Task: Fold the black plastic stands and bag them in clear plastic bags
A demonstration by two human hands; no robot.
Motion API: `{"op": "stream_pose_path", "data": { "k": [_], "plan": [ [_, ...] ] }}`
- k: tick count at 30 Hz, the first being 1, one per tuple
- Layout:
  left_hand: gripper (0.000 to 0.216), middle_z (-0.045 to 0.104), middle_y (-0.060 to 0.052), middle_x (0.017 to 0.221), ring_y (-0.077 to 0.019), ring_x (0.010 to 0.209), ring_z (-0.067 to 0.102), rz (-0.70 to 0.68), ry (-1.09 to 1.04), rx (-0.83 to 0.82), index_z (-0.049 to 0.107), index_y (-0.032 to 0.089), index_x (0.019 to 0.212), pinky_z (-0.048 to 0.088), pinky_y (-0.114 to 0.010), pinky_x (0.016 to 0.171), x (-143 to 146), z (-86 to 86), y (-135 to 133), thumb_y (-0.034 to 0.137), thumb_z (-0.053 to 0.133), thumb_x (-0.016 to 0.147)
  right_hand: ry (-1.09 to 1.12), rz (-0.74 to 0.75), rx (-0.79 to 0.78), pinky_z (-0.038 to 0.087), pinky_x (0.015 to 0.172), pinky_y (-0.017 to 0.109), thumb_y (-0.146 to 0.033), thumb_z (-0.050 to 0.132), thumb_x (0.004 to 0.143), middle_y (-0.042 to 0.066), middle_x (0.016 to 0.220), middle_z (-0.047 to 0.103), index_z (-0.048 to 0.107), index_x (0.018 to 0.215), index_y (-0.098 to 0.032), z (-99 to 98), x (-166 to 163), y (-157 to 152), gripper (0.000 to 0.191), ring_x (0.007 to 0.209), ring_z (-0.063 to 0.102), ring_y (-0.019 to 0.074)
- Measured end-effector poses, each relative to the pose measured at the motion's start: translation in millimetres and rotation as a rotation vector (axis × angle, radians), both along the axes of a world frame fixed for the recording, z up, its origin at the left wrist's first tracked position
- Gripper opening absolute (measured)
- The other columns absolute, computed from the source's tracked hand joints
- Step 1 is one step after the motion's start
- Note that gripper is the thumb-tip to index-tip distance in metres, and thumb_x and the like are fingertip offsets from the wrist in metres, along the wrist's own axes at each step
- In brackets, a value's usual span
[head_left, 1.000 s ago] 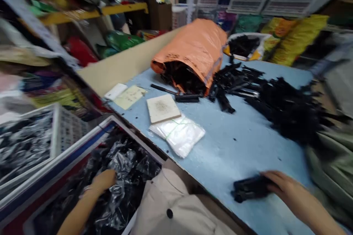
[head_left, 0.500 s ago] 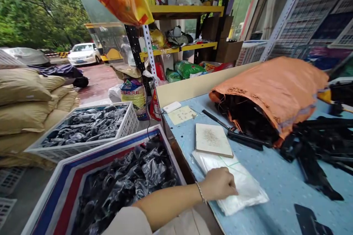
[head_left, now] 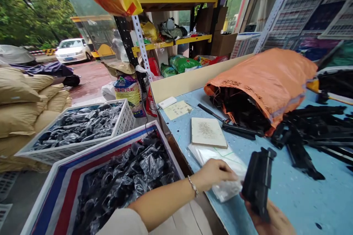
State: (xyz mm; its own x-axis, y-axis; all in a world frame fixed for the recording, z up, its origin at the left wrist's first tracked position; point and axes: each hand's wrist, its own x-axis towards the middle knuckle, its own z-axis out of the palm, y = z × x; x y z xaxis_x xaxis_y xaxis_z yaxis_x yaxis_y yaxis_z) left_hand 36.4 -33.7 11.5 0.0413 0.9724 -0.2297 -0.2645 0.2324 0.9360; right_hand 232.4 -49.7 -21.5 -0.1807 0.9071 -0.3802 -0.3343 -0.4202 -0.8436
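My left hand (head_left: 213, 173) rests on a stack of clear plastic bags (head_left: 220, 161) at the near edge of the blue table (head_left: 292, 198), its fingers curled and pinching the top bag. My right hand (head_left: 271, 220), low at the bottom right, grips a bundle of black plastic parts (head_left: 257, 181) held upright just right of the bags. A square beige tile (head_left: 207, 133) lies right behind the bags.
An orange sack (head_left: 270, 77) spilling black parts lies across the table, with loose black parts (head_left: 311, 128) to its right. Left of the table stand a striped bin (head_left: 121, 176) and a white crate (head_left: 79, 125), both full of bagged black parts. Tan sacks (head_left: 24, 106) are piled far left.
The view swung left from the table. My left hand left the striped bin and came onto the clear bags. My right hand lifted the black bundle off the table up beside the bags.
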Motion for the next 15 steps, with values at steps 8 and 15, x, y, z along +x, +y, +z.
{"op": "stream_pose_path", "data": {
  "k": [8,15],
  "plan": [
    [0.030,0.056,0.001,0.073,-0.0118,0.067,0.050,-0.032,0.191,0.138,0.062,0.016,0.072,0.039,-0.025,0.064,-13,5.7,2,0.036,0.080,0.059,0.106,-0.097,-0.030,0.050,0.058,0.026,-0.045,0.087,0.057,0.007,0.075,0.073,0.076,0.077,-0.015,26.7,-18,-10,0.038,0.065,0.064,0.0175],
    [0.033,0.048,0.005,0.061,-0.0097,0.059,0.043,-0.111,0.128,0.063,0.052,0.017,0.061,0.033,-0.023,0.060,-5,2.3,5,0.036,0.079,0.060,0.165,-0.084,-0.015,0.046,0.057,0.023,-0.044,0.084,0.064,0.009,0.079,0.074,0.076,0.083,-0.015,28.9,-16,-13,0.036,0.063,0.064,0.0148]
  ]
}}
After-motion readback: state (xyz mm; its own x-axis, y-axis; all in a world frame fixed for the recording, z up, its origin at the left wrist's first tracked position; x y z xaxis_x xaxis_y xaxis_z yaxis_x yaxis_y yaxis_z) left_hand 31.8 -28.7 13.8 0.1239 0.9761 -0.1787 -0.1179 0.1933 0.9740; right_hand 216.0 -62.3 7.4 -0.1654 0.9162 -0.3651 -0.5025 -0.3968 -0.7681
